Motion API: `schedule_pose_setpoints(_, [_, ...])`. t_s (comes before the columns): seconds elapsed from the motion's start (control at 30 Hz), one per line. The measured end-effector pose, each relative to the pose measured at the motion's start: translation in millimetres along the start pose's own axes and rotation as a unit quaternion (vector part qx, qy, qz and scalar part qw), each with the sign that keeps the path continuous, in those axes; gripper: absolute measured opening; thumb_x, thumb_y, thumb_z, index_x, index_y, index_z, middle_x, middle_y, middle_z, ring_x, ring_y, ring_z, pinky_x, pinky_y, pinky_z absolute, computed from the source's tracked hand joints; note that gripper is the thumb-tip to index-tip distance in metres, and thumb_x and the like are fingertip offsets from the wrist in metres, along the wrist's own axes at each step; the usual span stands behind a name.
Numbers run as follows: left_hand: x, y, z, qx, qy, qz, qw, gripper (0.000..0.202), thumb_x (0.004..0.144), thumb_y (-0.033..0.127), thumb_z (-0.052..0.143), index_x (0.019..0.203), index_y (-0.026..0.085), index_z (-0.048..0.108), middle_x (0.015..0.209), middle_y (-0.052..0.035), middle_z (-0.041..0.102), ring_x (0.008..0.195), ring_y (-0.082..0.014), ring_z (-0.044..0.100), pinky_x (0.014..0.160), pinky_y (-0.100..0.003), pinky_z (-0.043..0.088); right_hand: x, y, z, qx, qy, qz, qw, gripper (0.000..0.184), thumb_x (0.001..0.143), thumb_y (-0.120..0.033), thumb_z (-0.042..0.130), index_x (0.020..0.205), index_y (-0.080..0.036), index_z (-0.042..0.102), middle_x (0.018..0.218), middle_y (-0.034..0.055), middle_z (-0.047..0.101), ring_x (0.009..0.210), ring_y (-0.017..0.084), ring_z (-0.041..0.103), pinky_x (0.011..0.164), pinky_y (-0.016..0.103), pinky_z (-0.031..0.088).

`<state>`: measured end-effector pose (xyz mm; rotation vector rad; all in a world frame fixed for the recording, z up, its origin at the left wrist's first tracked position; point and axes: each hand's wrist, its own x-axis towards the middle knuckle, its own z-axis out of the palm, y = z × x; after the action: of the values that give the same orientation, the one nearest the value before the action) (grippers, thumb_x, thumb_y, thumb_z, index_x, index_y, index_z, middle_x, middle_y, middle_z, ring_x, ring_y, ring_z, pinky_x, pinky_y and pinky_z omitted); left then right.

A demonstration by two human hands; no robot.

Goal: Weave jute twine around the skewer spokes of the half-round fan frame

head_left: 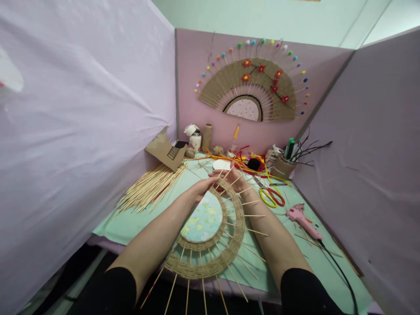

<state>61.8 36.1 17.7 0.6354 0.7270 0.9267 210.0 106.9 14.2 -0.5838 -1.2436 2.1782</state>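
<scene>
A half-round fan frame (pixel 234 251) of thin wooden sticks and woven twine hangs tilted over the near edge of the table, its sticks fanning right and toward me. Its centre is a half-disc of blue-green patterned fabric (pixel 205 218). At the far end of the fan, my left hand (pixel 204 187) has its fingers closed on the twine band by the fabric. My right hand (pixel 234 178) is at the same end, around the outer band and sticks, with some fingers hidden behind them.
Bamboo sticks (pixel 152 186) lie under a cardboard piece (pixel 169 151) at left. Scissors (pixel 272 197) and a pink glue gun (pixel 303 221) with a black cord lie at right. Behind stand a twine spool (pixel 207 136) and a pen holder (pixel 284 167). A finished fan (pixel 285 87) hangs on the back panel.
</scene>
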Motion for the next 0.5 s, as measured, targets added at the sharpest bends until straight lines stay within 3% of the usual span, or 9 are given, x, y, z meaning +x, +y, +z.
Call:
schedule_pose_setpoints(0.07, [-5, -1, -2.3, 0.075, 0.011, -0.006, 0.997, 0.029, 0.086, 0.034, 0.052, 0.085, 0.009, 0.067, 0.071, -0.0103, 0.069, 0.062, -0.0171, 0.066, 0.063, -0.029, 0.052, -1, -1, 3, -0.005, -0.004, 0.007, 1.0, 0.081, 0.082, -0.073, 0.01, 0.102, -0.012, 0.059, 0.102, 0.0195, 0.066, 0.097, 0.028, 0.062, 0.081, 0.044, 0.05])
schedule_pose_setpoints(0.2, [-9, 0, -4.4, 0.186, 0.112, 0.052, 0.975, 0.034, 0.08, 0.041, 0.058, 0.081, 0.008, 0.068, 0.064, -0.0103, 0.068, 0.052, -0.0168, 0.062, 0.053, -0.027, 0.048, 2, 0, -1, -0.01, 0.009, 0.01, 1.0, 0.081, 0.084, -0.07, 0.008, 0.102, -0.011, 0.059, 0.098, 0.019, 0.067, 0.092, 0.026, 0.064, 0.079, 0.042, 0.05])
schedule_pose_setpoints(0.4, [-9, 5, -3.9, 0.185, 0.194, 0.163, 0.95, 0.018, 0.076, 0.029, 0.062, 0.085, 0.014, 0.058, 0.052, -0.0016, 0.063, 0.045, -0.014, 0.057, 0.046, -0.023, 0.043, 6, 1, -19, -0.024, 0.008, 0.06, 0.998, 0.078, 0.085, -0.069, 0.009, 0.103, -0.01, 0.057, 0.079, 0.0133, 0.068, 0.066, 0.022, 0.065, 0.057, 0.035, 0.051])
schedule_pose_setpoints(0.5, [-9, 8, -7.9, 0.188, 0.195, 0.186, 0.945, 0.022, 0.075, 0.032, 0.063, 0.089, 0.017, 0.055, 0.05, 0.0015, 0.06, 0.043, -0.0118, 0.054, 0.045, -0.021, 0.041, 7, 0, -25, -0.045, 0.041, 0.089, 0.994, 0.072, 0.086, -0.068, 0.015, 0.095, -0.011, 0.058, 0.069, 0.01, 0.067, 0.058, 0.019, 0.063, 0.05, 0.029, 0.047])
